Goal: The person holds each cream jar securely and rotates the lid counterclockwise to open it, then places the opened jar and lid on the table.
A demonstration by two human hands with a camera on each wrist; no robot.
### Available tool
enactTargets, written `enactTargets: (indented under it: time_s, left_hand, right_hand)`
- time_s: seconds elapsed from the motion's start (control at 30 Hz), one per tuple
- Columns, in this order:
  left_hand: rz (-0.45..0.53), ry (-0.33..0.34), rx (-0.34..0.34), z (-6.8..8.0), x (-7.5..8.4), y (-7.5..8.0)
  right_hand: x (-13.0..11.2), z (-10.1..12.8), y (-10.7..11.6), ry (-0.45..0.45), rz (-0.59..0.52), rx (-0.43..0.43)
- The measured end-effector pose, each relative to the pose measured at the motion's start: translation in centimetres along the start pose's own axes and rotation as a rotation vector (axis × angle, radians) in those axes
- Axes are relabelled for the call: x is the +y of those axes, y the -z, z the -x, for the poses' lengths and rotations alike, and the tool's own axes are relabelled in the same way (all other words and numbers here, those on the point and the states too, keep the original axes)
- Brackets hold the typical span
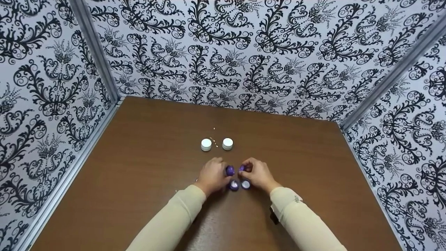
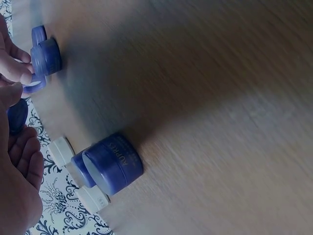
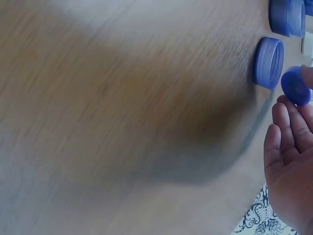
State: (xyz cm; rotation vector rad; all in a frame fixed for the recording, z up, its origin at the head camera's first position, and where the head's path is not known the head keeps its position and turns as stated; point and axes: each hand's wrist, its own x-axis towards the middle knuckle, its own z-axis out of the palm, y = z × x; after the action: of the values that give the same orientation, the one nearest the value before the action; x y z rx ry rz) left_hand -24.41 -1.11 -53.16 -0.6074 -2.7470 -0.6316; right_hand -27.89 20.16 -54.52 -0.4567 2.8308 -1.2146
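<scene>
In the head view my left hand (image 1: 213, 175) grips a small purple-blue jar (image 1: 230, 170); its far side is hidden by my fingers. Facing it, my right hand (image 1: 258, 174) pinches a round purple-blue lid (image 3: 296, 86) between thumb and fingers. The lid and the held jar are slightly apart. On the table just below the hands stand an open purple-blue jar (image 1: 234, 185) and, to its right, a loose lid (image 1: 245, 184) with its pale inside facing up. The left wrist view also shows this open jar (image 2: 47, 57) beside that lid (image 2: 38, 34).
Two white lidded jars (image 1: 206, 144) (image 1: 227, 144) stand farther back, with small white bits (image 1: 214, 141) scattered between them. A larger blue jar (image 2: 113, 164) with gold lettering and another blue jar (image 2: 82, 169) stand left of my left hand. Patterned walls (image 1: 223, 52) enclose the wooden table (image 1: 156, 139).
</scene>
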Motion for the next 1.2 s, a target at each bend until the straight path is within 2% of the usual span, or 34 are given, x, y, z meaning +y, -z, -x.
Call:
enactTargets:
  time_s: [0.27, 0.6, 1.2]
  left_hand:
    - [-0.047, -0.013, -0.014, -0.20, -0.24, -0.20]
    - [-0.039, -0.010, -0.023, -0.06, -0.54, -0.20]
    - [-0.004, -0.004, -0.017, -0.34, -0.55, -0.43]
  right_hand:
    - [0.18, -0.09, -0.20, 0.005, 0.056, -0.016]
    - [0.61, -0.27, -0.30, 0.018, -0.014, -0.030]
    - [0.95, -0.04, 0.30, -0.009, 0.055, -0.043]
